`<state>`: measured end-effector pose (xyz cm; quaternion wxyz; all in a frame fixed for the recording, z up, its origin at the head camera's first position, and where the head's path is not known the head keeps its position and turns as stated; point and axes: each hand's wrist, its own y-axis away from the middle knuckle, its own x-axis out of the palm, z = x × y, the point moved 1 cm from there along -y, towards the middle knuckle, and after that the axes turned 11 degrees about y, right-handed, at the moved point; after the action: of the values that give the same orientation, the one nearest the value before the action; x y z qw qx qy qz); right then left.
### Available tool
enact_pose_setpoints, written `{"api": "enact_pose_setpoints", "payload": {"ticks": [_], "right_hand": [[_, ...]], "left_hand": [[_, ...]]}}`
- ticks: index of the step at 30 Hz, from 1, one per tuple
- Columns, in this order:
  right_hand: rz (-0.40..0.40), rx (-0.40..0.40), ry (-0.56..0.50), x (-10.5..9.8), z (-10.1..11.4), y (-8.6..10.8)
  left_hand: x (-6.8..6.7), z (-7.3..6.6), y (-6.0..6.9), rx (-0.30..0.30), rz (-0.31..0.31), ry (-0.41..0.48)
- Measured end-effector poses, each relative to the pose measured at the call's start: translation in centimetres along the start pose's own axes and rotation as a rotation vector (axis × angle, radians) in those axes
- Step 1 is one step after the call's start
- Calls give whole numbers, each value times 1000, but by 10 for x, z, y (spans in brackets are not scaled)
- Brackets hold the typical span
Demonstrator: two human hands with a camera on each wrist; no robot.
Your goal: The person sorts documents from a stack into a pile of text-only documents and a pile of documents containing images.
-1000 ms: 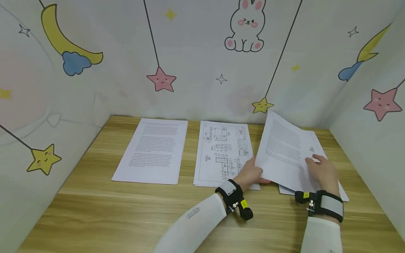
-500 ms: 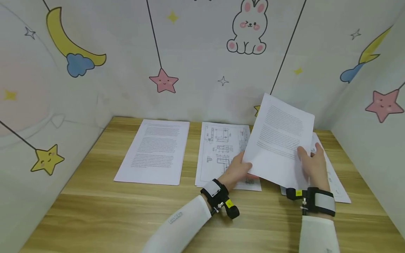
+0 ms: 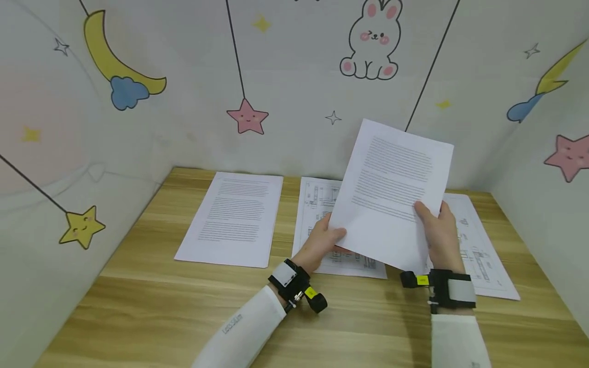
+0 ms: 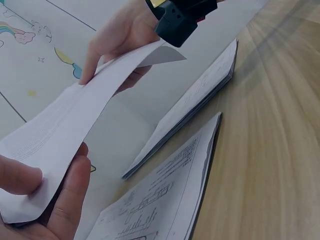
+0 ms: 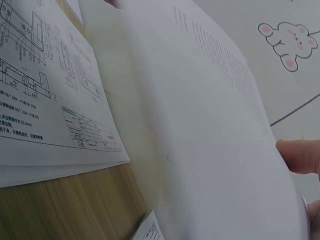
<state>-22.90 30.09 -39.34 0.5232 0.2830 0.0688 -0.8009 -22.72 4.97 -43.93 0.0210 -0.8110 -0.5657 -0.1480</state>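
A white sheet of paper (image 3: 391, 189) printed with lines of text is held up, tilted, above the table between both hands. My left hand (image 3: 319, 243) pinches its lower left corner, thumb on top and fingers beneath. On the right edge, my right hand (image 3: 440, 232) grips the paper with the thumb on the printed face. In the left wrist view the paper (image 4: 75, 120) bends between the hands. Below it lies a stack of technical drawings (image 3: 349, 266), partly covered by the paper. Another stack of drawings (image 3: 488, 255) lies at the right, behind my right hand.
A stack of text pages (image 3: 230, 220) lies at the left of the wooden table (image 3: 152, 312). A pale cloth wall (image 3: 285, 61) with cartoon prints rises behind and at both sides. Each wrist wears a strapped camera.
Both hands have lifted the text paper off the right stack and carried it up and to the left, over the middle stack. The right-hand drawing is now more exposed.
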Motion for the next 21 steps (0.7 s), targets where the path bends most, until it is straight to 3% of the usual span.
{"api": "enact_pose_setpoints", "payload": {"ticks": [6,10,16,21], "right_hand": [[2,-66,61,8,7,9],[46,-145,59,11,7,15],[154,-271,13,29,18,27],[174,-279,-12,43,26,37]], "left_hand": [[-16,-3,6,8,42,-21],[-24,-5,6,7,61,-4],[-41,-16,10,-42,-50,7],[-54,-22,13,-94,-137,7]]}}
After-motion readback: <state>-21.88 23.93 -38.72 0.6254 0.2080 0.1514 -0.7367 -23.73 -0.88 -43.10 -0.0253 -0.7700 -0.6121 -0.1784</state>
